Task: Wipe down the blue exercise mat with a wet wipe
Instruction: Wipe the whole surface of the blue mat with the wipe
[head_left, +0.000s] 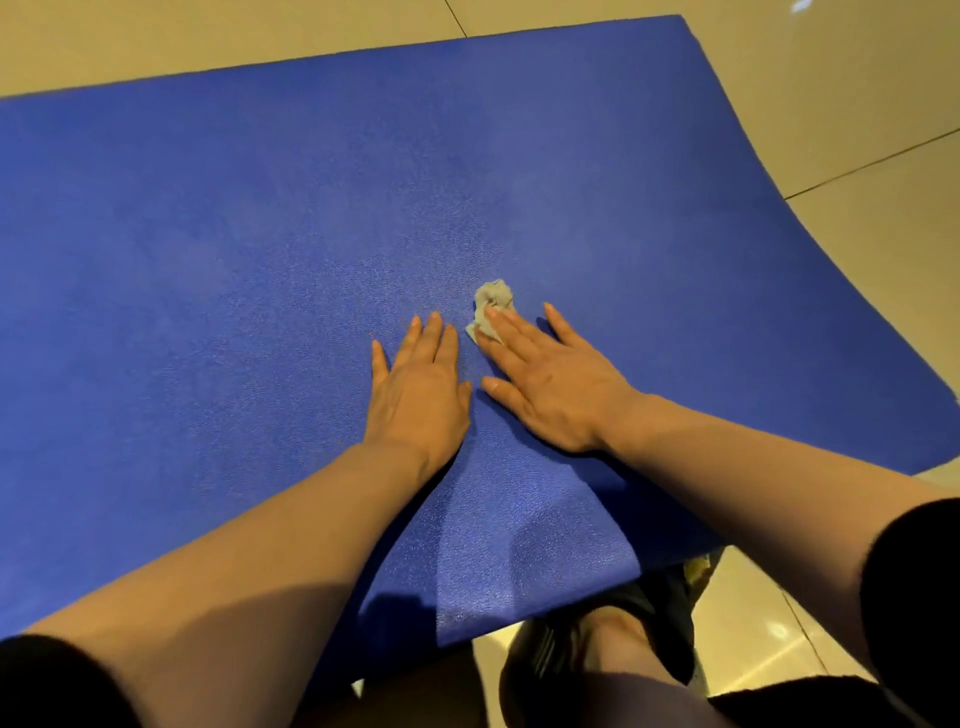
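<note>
Right hand (550, 384) lies flat, fingers straight and spread, palm down; its fingertips press on a crumpled grey wet wipe (491, 306). No curl round the wipe, so the grip is released: contact by flat fingers only. The wipe bunches out just beyond the fingertips, part of it covered by them, and sits on the blue exercise mat (208, 234) near the mat's middle. Left hand (418, 387) rests just beside the right, also flat and palm down on the mat, fingers straight and close together, holding nothing; grip released. The two hands are near each other but apart, a narrow strip of mat showing between the thumbs. The wipe is just to the right of the left hand's fingertips, not touching them. Both forearms are bare, running back from the hands toward the camera, with dark sleeves (914, 587) at the upper arms. The mat surface is finely pebbled and spreads well out on every side of the hands. Beyond its edges lies a beige tiled floor (857, 104) with dark grout lines. Below the near mat edge, a bare knee (618, 649) over the tiles.
</note>
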